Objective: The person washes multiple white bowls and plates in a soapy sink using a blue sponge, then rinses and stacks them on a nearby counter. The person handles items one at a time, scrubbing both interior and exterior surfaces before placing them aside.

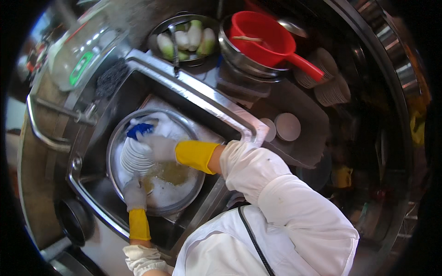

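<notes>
A round metal basin [110,158] of foamy, brownish water sits inside the sink. In it a stack of small white dishes [132,156] leans over with rims overlapping. My right hand [161,148], in a whitish glove with a yellow cuff, is closed around a blue scrubbing cloth [139,130] at the stack's far end. My left hand [135,194], gloved alike, grips the near end of the stack at the basin's rim. Its fingertips are partly hidden by the dishes and foam.
A metal faucet [62,110] reaches in from the left, near a dark scouring pad [112,79]. Behind the sink stand a pan of pale green vegetables [195,34] and a red dipper [258,41] in metal bowls. White bowls [288,127] stand right; a black pan [74,221] hangs lower left.
</notes>
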`<state>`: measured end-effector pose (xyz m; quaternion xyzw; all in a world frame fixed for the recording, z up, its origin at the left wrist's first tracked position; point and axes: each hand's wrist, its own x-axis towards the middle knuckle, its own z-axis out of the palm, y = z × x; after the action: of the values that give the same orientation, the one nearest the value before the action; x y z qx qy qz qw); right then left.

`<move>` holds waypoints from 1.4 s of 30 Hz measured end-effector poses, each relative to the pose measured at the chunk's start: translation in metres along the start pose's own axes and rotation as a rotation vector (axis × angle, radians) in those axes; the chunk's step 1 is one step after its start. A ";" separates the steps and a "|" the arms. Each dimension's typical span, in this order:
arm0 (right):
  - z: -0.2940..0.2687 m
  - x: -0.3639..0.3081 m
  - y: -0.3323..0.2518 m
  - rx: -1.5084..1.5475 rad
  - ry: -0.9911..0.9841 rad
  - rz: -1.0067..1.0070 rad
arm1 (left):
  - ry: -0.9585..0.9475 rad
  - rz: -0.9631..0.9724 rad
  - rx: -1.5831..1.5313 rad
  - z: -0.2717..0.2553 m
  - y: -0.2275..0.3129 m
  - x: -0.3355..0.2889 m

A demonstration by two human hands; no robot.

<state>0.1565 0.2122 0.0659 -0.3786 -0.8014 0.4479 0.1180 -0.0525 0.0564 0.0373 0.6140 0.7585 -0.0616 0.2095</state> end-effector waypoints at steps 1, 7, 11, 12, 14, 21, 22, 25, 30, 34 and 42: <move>0.003 -0.018 0.014 -0.296 -0.251 0.066 | 0.018 -0.011 -0.021 -0.011 0.015 -0.006; -0.023 -0.083 0.043 0.117 -0.055 0.117 | 0.127 0.222 0.026 -0.031 0.081 0.000; -0.083 -0.142 0.063 0.430 0.211 0.222 | 0.189 0.455 0.027 -0.051 0.156 0.000; -0.103 -0.155 0.071 0.420 0.244 0.165 | 0.183 0.499 0.034 -0.057 0.182 -0.004; -0.143 -0.203 0.092 0.517 0.401 0.038 | 0.197 0.620 -0.002 -0.066 0.241 -0.016; -0.270 -0.395 0.192 0.854 0.880 0.257 | 0.002 0.872 -0.014 -0.052 0.473 -0.063; -0.283 -0.424 0.208 1.060 0.902 0.209 | -0.023 0.903 -0.076 -0.046 0.506 -0.063; -0.316 -0.486 0.251 1.231 1.030 0.376 | -0.187 0.884 -0.308 -0.031 0.604 -0.045; -0.353 -0.530 0.311 1.504 1.179 0.376 | -0.319 0.549 -0.822 -0.026 0.738 0.014; -0.379 -0.524 0.348 0.970 1.129 0.202 | -0.317 0.432 -1.079 -0.036 0.828 0.081; -0.425 -0.484 0.377 1.537 1.266 0.220 | -0.298 0.527 -1.008 -0.020 0.917 0.187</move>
<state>0.9015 0.2522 0.0771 -0.4403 -0.0448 0.5687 0.6934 0.7910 0.4517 0.1323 0.5913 0.4784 0.2750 0.5881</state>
